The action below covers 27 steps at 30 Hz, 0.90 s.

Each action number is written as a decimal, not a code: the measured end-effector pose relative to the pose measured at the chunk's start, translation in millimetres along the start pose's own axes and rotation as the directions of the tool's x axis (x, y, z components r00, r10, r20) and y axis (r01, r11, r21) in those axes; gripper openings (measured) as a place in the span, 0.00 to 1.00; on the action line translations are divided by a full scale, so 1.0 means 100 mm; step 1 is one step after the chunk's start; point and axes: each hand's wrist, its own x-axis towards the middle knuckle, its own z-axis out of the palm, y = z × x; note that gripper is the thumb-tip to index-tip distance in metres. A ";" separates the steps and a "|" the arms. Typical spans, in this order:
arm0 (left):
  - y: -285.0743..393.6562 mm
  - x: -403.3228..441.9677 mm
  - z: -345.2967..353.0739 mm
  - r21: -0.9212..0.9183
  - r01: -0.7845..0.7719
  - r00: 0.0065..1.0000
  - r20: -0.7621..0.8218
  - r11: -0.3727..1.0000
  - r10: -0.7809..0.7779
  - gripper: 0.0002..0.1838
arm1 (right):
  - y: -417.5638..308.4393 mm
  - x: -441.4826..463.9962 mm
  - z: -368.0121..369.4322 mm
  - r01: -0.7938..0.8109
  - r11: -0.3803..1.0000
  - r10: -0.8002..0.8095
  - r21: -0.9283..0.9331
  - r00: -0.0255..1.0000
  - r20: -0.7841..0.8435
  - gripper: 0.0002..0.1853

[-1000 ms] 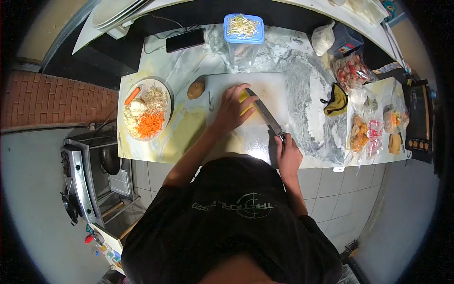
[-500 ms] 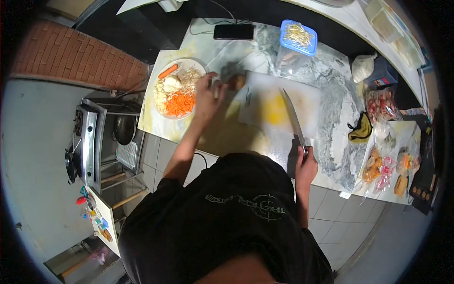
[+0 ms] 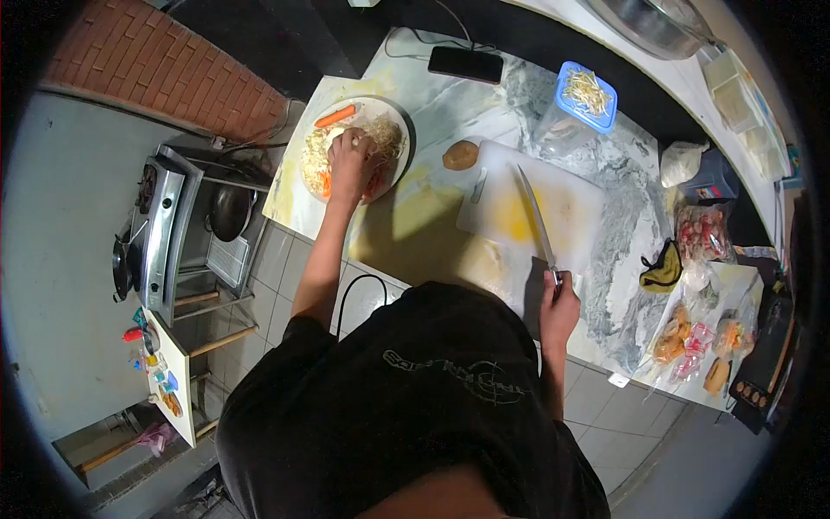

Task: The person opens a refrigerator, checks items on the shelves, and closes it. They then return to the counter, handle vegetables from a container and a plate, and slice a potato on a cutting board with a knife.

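The counter (image 3: 618, 259) is best kept unburdened along its near edge, where the knife handle overhangs. On it, the cutting board (image 3: 585, 197) should be held steady by being left untouched while one arm is stretched away. The plate (image 3: 377, 105), to the left, is better reached into lightly from above, so that the heaped shreds are not pushed over its rim. The knife (image 3: 538, 210) lies along or just over the board, tip pointed away from the body; it is best kept low there. Its handle is clasped by the closed fingers of the right hand (image 3: 560, 307). The left hand (image 3: 350, 164) is lowered over the plate with fingers curled, beside the whole carrot (image 3: 335, 116); a potato (image 3: 461, 156) is left apart, near the board.

Part of the counter's near edge is covered by the black shirt (image 3: 406, 398). Whether the blade touches the board cannot be judged. Whether a yellow patch (image 3: 517, 212) is food or stain is unclear. What lies under the left fingers is hidden, so whether anything is gripped cannot be told.
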 end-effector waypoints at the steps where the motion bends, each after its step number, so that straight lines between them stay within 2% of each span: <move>1: 0.01 0.00 0.01 0.016 0.009 1.000 0.024 1.000 -0.010 0.10 | -0.01 0.00 -0.01 -0.001 1.000 0.001 -0.001 1.000 -0.001 0.18; 8: 0.08 -0.02 -0.16 -0.078 -0.030 1.000 -0.004 0.997 0.030 0.10 | -0.01 -0.01 0.01 -0.022 0.999 0.023 0.025 1.000 -0.005 0.19; 11: 0.09 -0.06 -0.22 -0.018 -0.121 0.989 0.085 0.993 0.122 0.10 | 0.04 -0.02 0.05 -0.031 0.999 0.031 0.042 1.000 -0.002 0.19; 17: 0.00 -0.07 -0.13 0.022 -0.122 0.987 0.111 0.992 0.119 0.08 | -0.03 -0.06 -0.04 -0.073 0.996 0.072 0.049 0.997 0.024 0.19; 20: 0.05 -0.03 -0.26 0.017 -0.102 0.991 0.084 0.995 0.100 0.06 | 0.02 -0.06 -0.01 -0.072 0.996 0.071 0.052 0.997 0.014 0.19; 22: 0.14 0.03 -0.45 -0.006 -0.015 0.996 0.090 1.000 0.015 0.04 | 0.04 -0.07 -0.01 -0.050 0.997 0.050 0.056 0.999 -0.007 0.19; 26: 0.06 0.12 -0.52 -0.020 -0.025 0.998 0.062 0.999 0.027 0.06 | 0.03 -0.08 -0.01 -0.072 0.995 0.072 0.074 0.997 0.001 0.19; 27: 0.03 0.13 -0.50 -0.141 -0.016 0.999 0.042 0.990 0.022 0.07 | 0.03 -0.09 -0.01 -0.094 0.992 0.093 0.083 0.996 0.018 0.19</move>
